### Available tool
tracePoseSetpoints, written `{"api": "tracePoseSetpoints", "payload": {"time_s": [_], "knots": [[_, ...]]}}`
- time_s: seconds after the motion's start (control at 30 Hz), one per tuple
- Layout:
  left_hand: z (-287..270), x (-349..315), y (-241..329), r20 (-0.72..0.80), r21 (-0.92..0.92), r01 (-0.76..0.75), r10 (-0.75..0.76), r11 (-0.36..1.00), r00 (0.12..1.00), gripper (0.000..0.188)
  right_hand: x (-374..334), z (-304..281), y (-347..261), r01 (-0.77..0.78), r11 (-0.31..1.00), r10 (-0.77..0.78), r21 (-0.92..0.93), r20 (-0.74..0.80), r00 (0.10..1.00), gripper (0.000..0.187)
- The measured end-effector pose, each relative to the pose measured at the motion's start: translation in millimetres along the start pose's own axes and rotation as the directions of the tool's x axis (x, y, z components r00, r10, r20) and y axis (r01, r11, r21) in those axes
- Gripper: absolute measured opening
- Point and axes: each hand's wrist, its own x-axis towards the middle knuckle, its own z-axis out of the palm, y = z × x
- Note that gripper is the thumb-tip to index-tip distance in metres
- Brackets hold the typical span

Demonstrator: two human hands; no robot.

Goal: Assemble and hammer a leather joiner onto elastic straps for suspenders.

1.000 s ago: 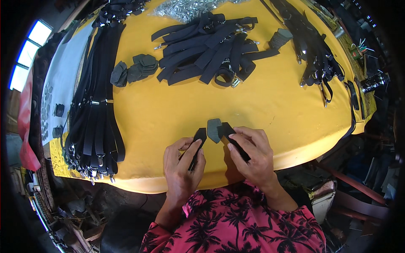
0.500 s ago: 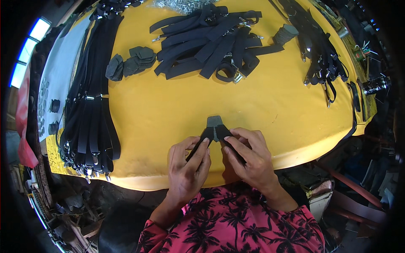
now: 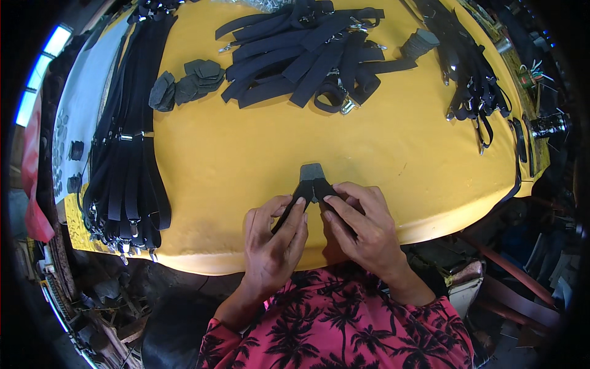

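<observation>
Near the table's front edge, two black elastic straps meet in an upside-down V on a small dark grey patch (image 3: 311,171). My left hand (image 3: 274,246) is closed on the left strap (image 3: 303,191), fingertips pressing close to its upper end. On the other side my right hand (image 3: 366,230) pinches the right strap (image 3: 322,188) the same way. The strap ends lie over the lower part of the patch, almost edge to edge, and its top stays uncovered. Under my fingers the lower lengths of both straps are mostly hidden.
On the yellow-covered table (image 3: 258,147) lies a heap of black straps with metal clips (image 3: 301,58) at the far middle. Grey patches (image 3: 200,80) are piled left of it, with another stack (image 3: 420,43) to its right. Bundles of suspenders hang left (image 3: 130,166) and right (image 3: 470,80).
The two strap ends have come slightly closer together, so less of the patch shows between them. The table has shifted a little in view; both hands keep their grip.
</observation>
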Motion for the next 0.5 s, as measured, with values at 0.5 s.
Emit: {"api": "tracePoseSetpoints", "payload": {"time_s": [0.5], "knots": [[4.9,-2.2,-2.9,-0.025,-0.018,-0.046,0.046,0.999,0.999,0.041,0.9,-0.5,0.8,0.002,1.000,-0.001,-0.019,0.033,0.999,0.032]]}}
